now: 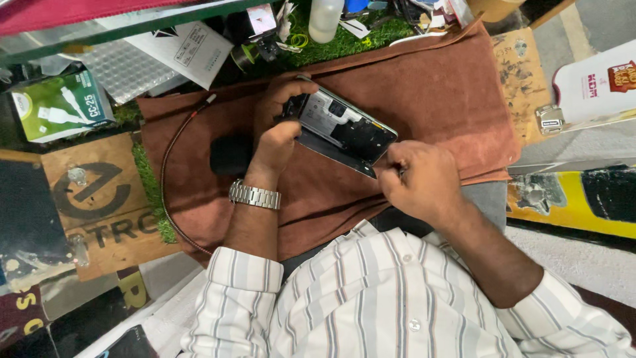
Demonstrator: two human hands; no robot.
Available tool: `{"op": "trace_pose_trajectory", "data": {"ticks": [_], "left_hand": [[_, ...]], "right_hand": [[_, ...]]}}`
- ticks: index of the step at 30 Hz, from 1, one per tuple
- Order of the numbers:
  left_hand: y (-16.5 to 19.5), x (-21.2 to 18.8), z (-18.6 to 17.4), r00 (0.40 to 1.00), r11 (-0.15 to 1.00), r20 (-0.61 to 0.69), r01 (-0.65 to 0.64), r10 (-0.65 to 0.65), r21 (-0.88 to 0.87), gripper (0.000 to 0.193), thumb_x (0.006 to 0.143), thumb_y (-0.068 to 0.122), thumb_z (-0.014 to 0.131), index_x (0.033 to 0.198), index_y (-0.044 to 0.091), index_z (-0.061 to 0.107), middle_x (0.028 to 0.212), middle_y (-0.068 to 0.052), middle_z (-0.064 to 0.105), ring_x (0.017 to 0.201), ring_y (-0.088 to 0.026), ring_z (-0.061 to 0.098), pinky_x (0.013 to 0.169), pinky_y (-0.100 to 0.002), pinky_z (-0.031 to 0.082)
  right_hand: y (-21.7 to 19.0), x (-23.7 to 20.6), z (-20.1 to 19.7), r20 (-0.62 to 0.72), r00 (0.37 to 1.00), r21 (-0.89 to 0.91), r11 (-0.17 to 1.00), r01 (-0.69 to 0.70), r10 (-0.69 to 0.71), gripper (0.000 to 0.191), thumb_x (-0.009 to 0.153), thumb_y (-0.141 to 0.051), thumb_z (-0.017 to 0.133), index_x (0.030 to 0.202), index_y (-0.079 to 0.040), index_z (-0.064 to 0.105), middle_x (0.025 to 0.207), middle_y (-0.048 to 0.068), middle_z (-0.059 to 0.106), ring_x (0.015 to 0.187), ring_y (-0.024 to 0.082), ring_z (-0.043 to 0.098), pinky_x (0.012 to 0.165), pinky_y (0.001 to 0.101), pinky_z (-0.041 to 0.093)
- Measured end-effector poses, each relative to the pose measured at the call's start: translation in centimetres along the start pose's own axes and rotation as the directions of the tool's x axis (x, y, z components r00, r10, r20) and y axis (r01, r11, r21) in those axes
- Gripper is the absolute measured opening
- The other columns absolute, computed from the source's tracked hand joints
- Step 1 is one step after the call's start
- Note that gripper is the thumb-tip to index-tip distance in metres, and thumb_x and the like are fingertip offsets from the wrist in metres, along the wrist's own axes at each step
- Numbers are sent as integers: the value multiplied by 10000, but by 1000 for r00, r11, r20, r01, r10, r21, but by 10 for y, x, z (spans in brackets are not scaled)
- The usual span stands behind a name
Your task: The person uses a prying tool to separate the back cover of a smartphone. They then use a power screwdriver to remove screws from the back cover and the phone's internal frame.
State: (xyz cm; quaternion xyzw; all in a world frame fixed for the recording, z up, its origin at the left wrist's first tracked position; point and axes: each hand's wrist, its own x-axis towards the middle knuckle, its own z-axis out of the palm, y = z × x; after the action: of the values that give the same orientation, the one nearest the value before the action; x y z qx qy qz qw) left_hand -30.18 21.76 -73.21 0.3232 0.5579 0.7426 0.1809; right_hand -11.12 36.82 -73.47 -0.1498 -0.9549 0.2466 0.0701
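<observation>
An opened smartphone (341, 129) with its back cover off lies tilted over a brown towel (430, 86), its circuit parts showing. My left hand (275, 129), a metal watch on its wrist, grips the phone's upper end with thumb and fingers around it. At the phone's lower right corner my right hand (417, 179) has its fingers pinched together, perhaps on a small tool that I cannot make out.
A black pouch-like object (230, 156) and a braided cable (173, 142) lie on the towel at the left. A green charger box (53, 106), papers (189, 50), a white bottle (326, 18) and a small metal piece (550, 119) surround the towel.
</observation>
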Motion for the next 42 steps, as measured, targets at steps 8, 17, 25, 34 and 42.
{"op": "trace_pose_trajectory", "data": {"ticks": [8, 17, 25, 34, 42], "left_hand": [[10, -8, 1, 999, 999, 27, -39, 39, -3, 562, 649, 74, 498, 1168, -13, 693, 1365, -131, 596, 1331, -261, 561, 1179, -308, 420], [13, -8, 8, 999, 998, 51, 4, -7, 61, 562, 651, 97, 485, 1161, -1, 702, 1374, -123, 595, 1316, -258, 569, 1149, -311, 444], [15, -4, 15, 998, 997, 55, -33, 29, 66, 558, 664, 107, 500, 1172, -4, 703, 1386, -134, 597, 1356, -264, 553, 1197, -336, 424], [21, -1, 20, 996, 991, 68, -62, 54, 117, 588, 637, 105, 497, 1176, -10, 701, 1373, -131, 606, 1358, -264, 560, 1221, -329, 404], [36, -9, 19, 999, 1000, 49, 12, -12, 4, 581, 647, 66, 479, 1178, -5, 703, 1388, -114, 584, 1349, -254, 550, 1195, -319, 415]], "right_hand": [[9, -26, 7, -185, 982, 455, 889, 43, 47, 96, 937, -32, 657, 1027, -18, 686, 939, 74, 733, 831, 202, 733, 707, 309, 577], [11, -34, 9, -155, 987, 373, 927, 33, 27, 63, 936, -51, 699, 984, -14, 717, 911, 86, 718, 778, 148, 690, 665, 266, 546], [-1, -27, -1, -94, 990, 378, 923, -66, 110, 72, 945, -77, 711, 948, -5, 713, 860, 69, 716, 705, 101, 660, 605, 249, 514], [1, -18, -1, 74, 958, 705, 665, -246, 276, 56, 988, -62, 676, 996, -11, 699, 912, 3, 718, 816, 41, 630, 735, 210, 520], [5, -22, -13, -473, 841, 751, 620, 229, 263, 237, 1013, -24, 619, 1216, -40, 499, 982, -28, 623, 811, 51, 597, 726, 213, 524]]}}
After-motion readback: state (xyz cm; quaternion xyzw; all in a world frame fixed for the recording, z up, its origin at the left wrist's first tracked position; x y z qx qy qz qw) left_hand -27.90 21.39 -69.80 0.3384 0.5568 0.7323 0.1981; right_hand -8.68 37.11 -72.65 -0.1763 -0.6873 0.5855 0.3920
